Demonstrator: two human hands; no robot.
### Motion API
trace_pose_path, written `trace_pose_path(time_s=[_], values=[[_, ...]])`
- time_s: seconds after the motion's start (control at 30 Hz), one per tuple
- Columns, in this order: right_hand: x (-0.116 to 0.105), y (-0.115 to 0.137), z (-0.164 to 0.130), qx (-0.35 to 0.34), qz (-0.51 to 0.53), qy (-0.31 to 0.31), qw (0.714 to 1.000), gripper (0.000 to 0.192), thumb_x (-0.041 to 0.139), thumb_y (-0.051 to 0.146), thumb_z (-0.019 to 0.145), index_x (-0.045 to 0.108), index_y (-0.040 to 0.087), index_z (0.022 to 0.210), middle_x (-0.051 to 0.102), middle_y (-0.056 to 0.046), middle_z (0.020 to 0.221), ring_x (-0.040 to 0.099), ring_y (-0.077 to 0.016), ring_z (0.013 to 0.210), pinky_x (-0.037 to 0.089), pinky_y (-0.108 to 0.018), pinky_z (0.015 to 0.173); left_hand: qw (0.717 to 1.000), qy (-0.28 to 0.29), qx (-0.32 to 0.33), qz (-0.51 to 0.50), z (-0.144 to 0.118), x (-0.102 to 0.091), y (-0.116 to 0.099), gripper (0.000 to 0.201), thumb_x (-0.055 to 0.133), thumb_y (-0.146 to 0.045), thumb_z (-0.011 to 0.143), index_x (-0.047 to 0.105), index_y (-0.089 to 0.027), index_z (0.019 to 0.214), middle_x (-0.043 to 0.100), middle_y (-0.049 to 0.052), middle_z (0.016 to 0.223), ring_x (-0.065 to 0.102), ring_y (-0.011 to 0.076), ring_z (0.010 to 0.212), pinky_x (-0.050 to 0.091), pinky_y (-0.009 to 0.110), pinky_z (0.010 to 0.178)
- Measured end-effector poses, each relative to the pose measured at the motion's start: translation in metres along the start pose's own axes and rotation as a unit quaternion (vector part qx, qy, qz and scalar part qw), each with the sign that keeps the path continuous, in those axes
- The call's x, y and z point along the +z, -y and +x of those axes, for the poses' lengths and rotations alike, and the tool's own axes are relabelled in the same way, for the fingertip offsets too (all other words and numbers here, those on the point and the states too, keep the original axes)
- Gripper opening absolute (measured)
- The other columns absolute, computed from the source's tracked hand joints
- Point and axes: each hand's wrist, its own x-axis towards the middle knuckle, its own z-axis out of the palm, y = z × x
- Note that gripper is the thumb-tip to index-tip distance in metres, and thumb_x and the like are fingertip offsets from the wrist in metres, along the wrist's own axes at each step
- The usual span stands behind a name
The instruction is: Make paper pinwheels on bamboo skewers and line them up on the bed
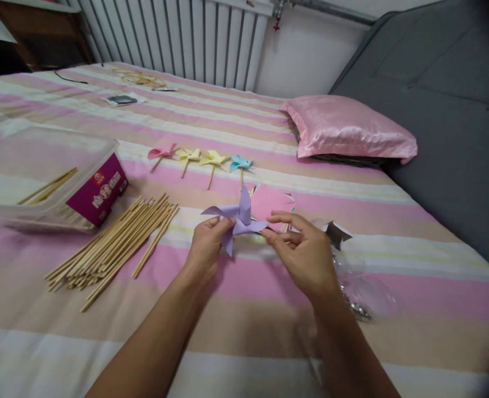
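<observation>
Between my two hands a purple paper pinwheel (pixel 241 216) is held up over the bed. My left hand (pixel 206 243) pinches its left side, thumb on top of the paper near the centre. With thumb and fingertips my right hand (pixel 302 249) grips the tip of the right blade. Whether a stick is behind the paper is hidden. Just beyond lies a stack of coloured paper squares (pixel 269 202), pink on top. Farther back are finished-looking pinwheels on sticks: a pink one (pixel 162 152), two yellow ones (pixel 214 158) and a blue one (pixel 241 162).
Many thin wooden sticks (pixel 115 243) lie in a pile on the left, beside a clear plastic box (pixel 49 160). Clear containers with small metal pieces (pixel 358 309) sit right of my right hand. A pink pillow (pixel 352 127) rests near the grey headboard (pixel 435 110).
</observation>
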Motion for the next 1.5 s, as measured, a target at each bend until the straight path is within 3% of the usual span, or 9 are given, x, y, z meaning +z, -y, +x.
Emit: trace_pose_path(time_s=[0.17,0.27,0.37,0.5,0.7,0.83,1.2,1.37,1.5], values=[[-0.059,-0.01,0.015,-0.011,-0.132,-0.127,0.983,0.02,0.058,0.029,0.076,0.065,0.018,0.091,0.07,-0.007,0.081,0.067,-0.0181,0.064,0.052,-0.03,0.06,0.999,-0.029,-0.007,0.019,0.002,0.004,-0.001,0.016,0.068,-0.02,0.055,0.055,-0.014,0.049,0.052,-0.002,0.043,0.042,0.0063,0.039,0.029,0.017,0.04],[-0.087,-0.021,0.02,0.021,-0.241,-0.121,0.963,0.016,0.056,0.024,0.074,0.068,0.018,0.082,0.07,-0.005,0.07,0.067,-0.0185,0.063,0.051,-0.03,0.062,0.999,-0.036,-0.016,0.033,0.004,0.007,0.0,0.013,0.068,-0.02,0.052,0.057,-0.014,0.052,0.054,-0.002,0.044,0.043,0.0072,0.038,0.03,0.018,0.038],[-0.098,-0.027,0.022,0.061,-0.345,-0.105,0.931,0.016,0.055,0.019,0.071,0.071,0.021,0.074,0.07,-0.004,0.065,0.066,-0.0189,0.061,0.048,-0.029,0.06,0.998,-0.033,-0.018,0.045,0.005,0.008,0.0,0.014,0.069,-0.02,0.05,0.058,-0.013,0.052,0.054,-0.001,0.043,0.044,0.0073,0.038,0.031,0.017,0.038],[-0.095,-0.031,0.023,0.104,-0.423,-0.045,0.899,0.017,0.058,0.016,0.067,0.073,0.024,0.068,0.07,-0.006,0.064,0.065,-0.0202,0.061,0.042,-0.028,0.054,0.998,-0.028,-0.009,0.051,0.005,0.008,0.001,0.015,0.071,-0.019,0.05,0.057,-0.014,0.051,0.053,-0.003,0.042,0.044,0.0066,0.037,0.031,0.017,0.037],[-0.083,-0.04,0.033,0.196,-0.511,0.052,0.835,0.025,0.06,0.016,0.066,0.074,0.028,0.084,0.072,-0.009,0.089,0.067,-0.0259,0.082,0.045,-0.03,0.061,0.999,-0.021,-0.011,0.048,0.005,0.008,0.0,0.016,0.071,-0.017,0.051,0.055,-0.015,0.05,0.051,-0.004,0.042,0.044,0.0069,0.037,0.032,0.017,0.036],[-0.076,-0.048,0.04,0.217,-0.541,0.077,0.809,0.028,0.061,0.02,0.066,0.073,0.027,0.091,0.071,-0.01,0.094,0.066,-0.0257,0.084,0.046,-0.03,0.062,0.999,-0.021,-0.013,0.047,0.005,0.008,0.001,0.016,0.071,-0.018,0.051,0.056,-0.015,0.053,0.053,-0.003,0.044,0.045,0.007,0.038,0.033,0.017,0.037],[-0.07,-0.05,0.043,0.217,-0.548,0.063,0.805,0.025,0.054,0.018,0.071,0.071,0.02,0.089,0.07,-0.014,0.088,0.067,-0.0282,0.083,0.047,-0.032,0.061,0.999,-0.016,-0.017,0.046,0.004,0.007,0.001,0.015,0.071,-0.019,0.052,0.057,-0.014,0.055,0.054,-0.002,0.044,0.045,0.0073,0.038,0.032,0.017,0.037],[-0.071,-0.044,0.041,0.22,-0.54,0.044,0.811,0.02,0.054,0.024,0.073,0.072,0.023,0.082,0.07,-0.012,0.086,0.066,-0.0294,0.083,0.047,-0.033,0.062,0.998,-0.024,-0.007,0.049,0.004,0.007,0.0,0.02,0.072,-0.018,0.051,0.053,-0.014,0.05,0.051,-0.003,0.041,0.043,0.0059,0.037,0.03,0.017,0.036],[-0.073,-0.039,0.037,0.212,-0.532,0.04,0.819,0.019,0.056,0.023,0.07,0.073,0.024,0.079,0.071,-0.011,0.084,0.066,-0.0271,0.079,0.045,-0.031,0.06,0.999,-0.016,-0.023,0.047,0.003,0.007,0.001,0.017,0.072,-0.02,0.053,0.057,-0.014,0.057,0.055,-0.003,0.045,0.044,0.007,0.038,0.031,0.017,0.037]])
